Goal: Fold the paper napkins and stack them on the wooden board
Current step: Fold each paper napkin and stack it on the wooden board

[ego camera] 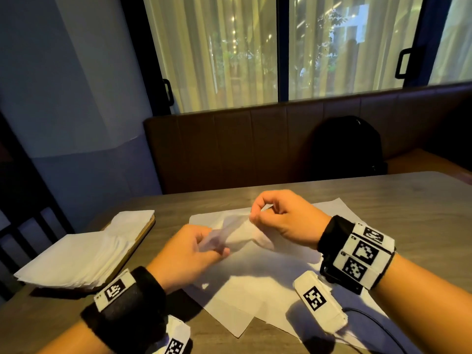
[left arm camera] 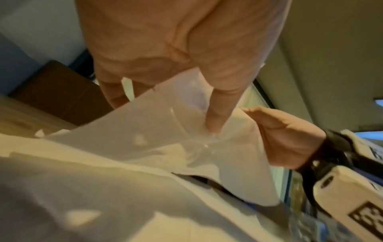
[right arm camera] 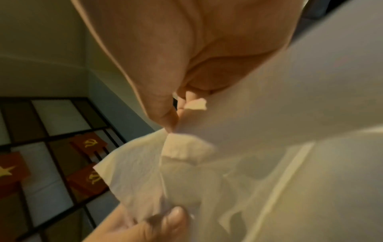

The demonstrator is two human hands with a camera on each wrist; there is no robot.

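A thin white paper napkin (ego camera: 237, 235) hangs lifted above the table between both hands. My left hand (ego camera: 201, 245) pinches its near-left end; in the left wrist view my fingers (left arm camera: 215, 117) press into the napkin (left arm camera: 145, 131). My right hand (ego camera: 263, 213) pinches the far corner between thumb and fingertips, and the right wrist view shows that corner of the napkin (right arm camera: 186, 147) caught there. More unfolded napkins (ego camera: 255, 290) lie spread on the table beneath. On the left, a stack of folded napkins (ego camera: 84, 254) covers a wooden board (ego camera: 145, 231).
The grey wooden table (ego camera: 408, 213) ends in front of a brown padded bench (ego camera: 229, 149), where a black backpack (ego camera: 344, 146) stands. A dark cable (ego camera: 370, 320) runs by my right wrist. Windows with curtains are behind.
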